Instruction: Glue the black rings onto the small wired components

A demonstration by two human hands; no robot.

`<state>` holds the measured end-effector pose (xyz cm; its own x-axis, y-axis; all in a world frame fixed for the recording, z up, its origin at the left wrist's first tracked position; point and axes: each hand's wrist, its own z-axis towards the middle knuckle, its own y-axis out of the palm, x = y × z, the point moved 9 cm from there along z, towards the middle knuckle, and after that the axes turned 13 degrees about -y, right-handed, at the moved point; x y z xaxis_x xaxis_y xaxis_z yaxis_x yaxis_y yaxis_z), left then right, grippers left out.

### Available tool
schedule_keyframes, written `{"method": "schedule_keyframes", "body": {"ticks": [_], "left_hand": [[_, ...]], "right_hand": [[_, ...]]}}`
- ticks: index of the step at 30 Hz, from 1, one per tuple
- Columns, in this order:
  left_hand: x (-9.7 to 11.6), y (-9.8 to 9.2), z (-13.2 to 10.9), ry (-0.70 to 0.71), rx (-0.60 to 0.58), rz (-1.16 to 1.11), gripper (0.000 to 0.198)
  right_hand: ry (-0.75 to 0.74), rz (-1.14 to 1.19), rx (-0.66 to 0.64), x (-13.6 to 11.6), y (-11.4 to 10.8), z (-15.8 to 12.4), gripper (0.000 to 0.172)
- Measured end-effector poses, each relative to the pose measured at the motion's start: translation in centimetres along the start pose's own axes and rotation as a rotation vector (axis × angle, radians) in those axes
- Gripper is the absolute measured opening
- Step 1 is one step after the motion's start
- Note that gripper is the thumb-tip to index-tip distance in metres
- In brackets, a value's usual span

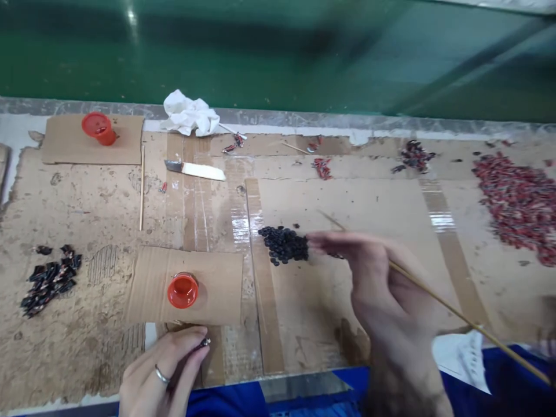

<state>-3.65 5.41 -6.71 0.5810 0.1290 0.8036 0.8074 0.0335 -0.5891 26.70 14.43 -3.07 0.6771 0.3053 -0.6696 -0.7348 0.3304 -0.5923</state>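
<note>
My left hand [163, 373], a ring on one finger, pinches a small dark piece [204, 343] with a shiny tip; most of it is hidden by the fingers. Just beyond it, a small red cup [183, 291] stands on a cardboard piece [221, 289]. My right hand [386, 284], slightly blurred, holds a long thin wooden stick [452, 307] that runs back past the wrist. Its fingertips are at the right edge of a pile of small black pieces [282, 244]; whether they grip one of these, I cannot tell.
A second red cup [99, 128] leans on cardboard at the back left. Nearby lie another stick [142, 188], a white-handled knife [195, 169] and crumpled white tissue [191, 114]. Dark parts [51, 281] are heaped at left, red-and-black parts [521, 202] at right. A green panel [278, 58] rises behind.
</note>
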Motion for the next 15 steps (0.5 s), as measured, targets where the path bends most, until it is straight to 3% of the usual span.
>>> {"method": "schedule_keyframes", "body": {"ticks": [4,11,15], "left_hand": [[0.1,0.5,0.4,0.044,-0.017,0.004,0.02],[-0.1,0.7,1.0,0.017,-0.042,-0.005,0.016],[0.1,0.5,0.9,-0.003,-0.047,-0.031,0.015]], "right_hand": [[-0.117,-0.112,-0.146,0.6,1.0,2.3,0.005],[-0.18,-0.156,-0.232,1.4,1.8,2.3,0.015],[-0.136,-0.117,-0.203,1.4,1.5,2.4,0.017]]}}
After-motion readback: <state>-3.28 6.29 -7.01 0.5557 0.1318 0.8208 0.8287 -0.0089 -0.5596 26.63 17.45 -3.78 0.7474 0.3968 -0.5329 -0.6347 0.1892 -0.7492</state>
